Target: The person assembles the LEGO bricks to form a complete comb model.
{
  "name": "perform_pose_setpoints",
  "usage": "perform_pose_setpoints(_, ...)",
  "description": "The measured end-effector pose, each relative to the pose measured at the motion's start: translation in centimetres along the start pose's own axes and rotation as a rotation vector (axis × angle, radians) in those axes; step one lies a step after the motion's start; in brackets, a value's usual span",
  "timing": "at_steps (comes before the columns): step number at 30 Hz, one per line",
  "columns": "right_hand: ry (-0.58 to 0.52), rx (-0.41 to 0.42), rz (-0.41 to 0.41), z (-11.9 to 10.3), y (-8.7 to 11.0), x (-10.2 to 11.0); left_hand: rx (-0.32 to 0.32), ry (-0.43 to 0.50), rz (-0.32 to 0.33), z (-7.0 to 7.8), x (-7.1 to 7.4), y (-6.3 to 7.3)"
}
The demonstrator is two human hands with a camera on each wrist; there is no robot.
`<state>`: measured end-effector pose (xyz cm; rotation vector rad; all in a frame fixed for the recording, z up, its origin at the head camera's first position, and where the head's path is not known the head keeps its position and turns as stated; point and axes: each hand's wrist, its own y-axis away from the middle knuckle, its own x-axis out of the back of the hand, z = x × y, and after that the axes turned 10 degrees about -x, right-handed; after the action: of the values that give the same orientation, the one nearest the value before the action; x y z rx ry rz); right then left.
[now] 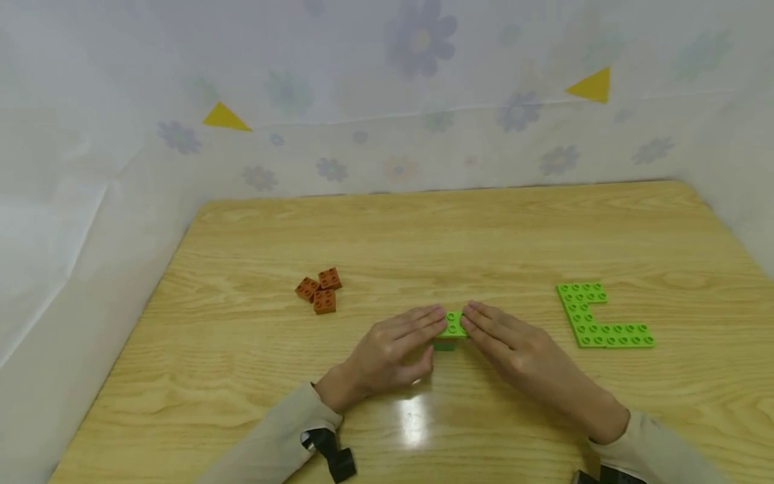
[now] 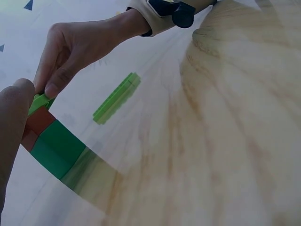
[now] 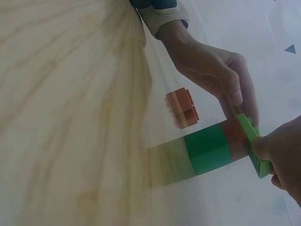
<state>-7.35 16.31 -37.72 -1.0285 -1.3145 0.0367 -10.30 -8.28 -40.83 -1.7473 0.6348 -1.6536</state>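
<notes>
A: Where is the piece we're working on?

B: Our light-green plate [image 1: 453, 324] lies on a small tower, across a brown block [image 3: 235, 138], which stands on a dark-green block [image 3: 210, 149]. It's all around the middle of the bench [image 1: 423, 249] between left and right edges, closer to the near edge than the far one.

A: And our hands?

B: The left hand [image 1: 393, 346] lays straight fingers on the plate's left end, thumb held apart. The right hand [image 1: 523, 353] seems to pinch the other end between thumb and fingers.

A: So which step are we on?

B: Seating the plate, we'd judge. We can't tell whether it's fully down.

A: What does the next move call for?

B: Even pressure from both sides, straight down, we think, since leaning on one end could tip the tower.

A: What else have we got?

B: Three brown bricks [image 1: 324, 302] lie together towards the left edge, and a flat C-shaped green piece [image 1: 582, 312] sits nearer the right edge. Beyond the far edge hangs flowered cloth [image 1: 363, 81].
</notes>
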Motion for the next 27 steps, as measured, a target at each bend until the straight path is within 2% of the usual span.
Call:
perform_pose_setpoints(10, 0.025, -0.015, 0.023, -0.1, 0.3, -0.4, 0.020, 0.023, 0.011, -0.1, 0.1, 0.0)
perform_pose_setpoints(15, 0.033, -0.035, 0.017, -0.3, 0.2, -0.3, 0.044, 0.004, -0.026, -0.2, 0.8, -0.2)
perform_pose_setpoints(18, 0.031, -0.034, 0.022, -0.3, 0.1, -0.3, 0.095, -0.032, -0.045, -0.4, 2.2, -0.1)
perform_pose_setpoints(20, 0.034, -0.031, 0.022, -0.3, 0.1, -0.3, 0.158, -0.046, -0.046, -0.7, 3.5, 0.4)
perform_pose_setpoints(24, 0.039, -0.027, 0.021, -0.3, 0.1, -0.3, 0.283, -0.101, -0.055, -1.5, 6.0, 2.2)
perform_pose_setpoints(27, 0.037, -0.023, 0.023, -0.2, 0.1, -0.3, 0.337, -0.174, -0.062, -2.2, 7.4, 3.7)
